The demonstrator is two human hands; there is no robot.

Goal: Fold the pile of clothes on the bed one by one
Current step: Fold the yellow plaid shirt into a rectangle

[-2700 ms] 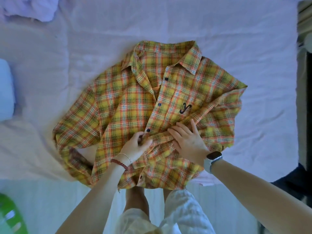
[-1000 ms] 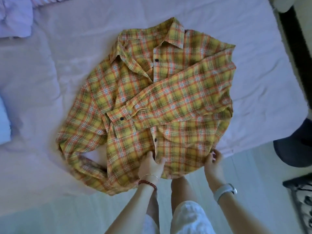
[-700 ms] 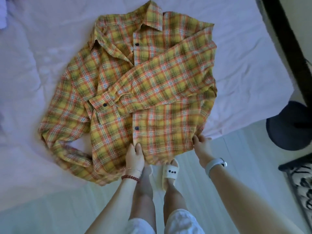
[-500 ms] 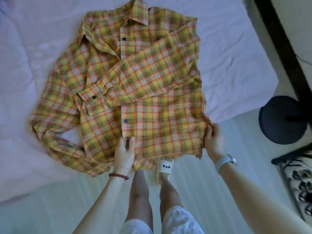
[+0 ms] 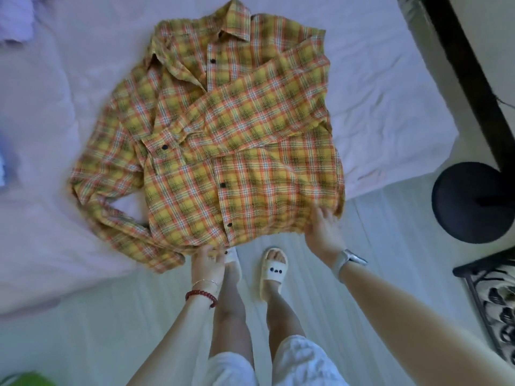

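Observation:
A yellow and orange plaid shirt [image 5: 223,140] lies front up on the white bed [image 5: 55,107], collar at the far end. Its right sleeve is folded across the chest, while the other sleeve trails at the left. The hem hangs over the bed's near edge. My left hand [image 5: 207,261] pinches the hem near the button placket. My right hand [image 5: 323,229] grips the hem's right corner; its fingertips are tucked under the cloth.
Pale crumpled clothes [image 5: 16,20] sit at the bed's far left corner. A dark round stool [image 5: 473,201] stands on the floor to the right, beside a black patterned rack [image 5: 496,302]. My feet in white slippers [image 5: 273,271] are below the hem.
The right sleeve has been folded across the chest since the first frame. Both hands moved down to the hem and pulled it toward me over the bed's edge.

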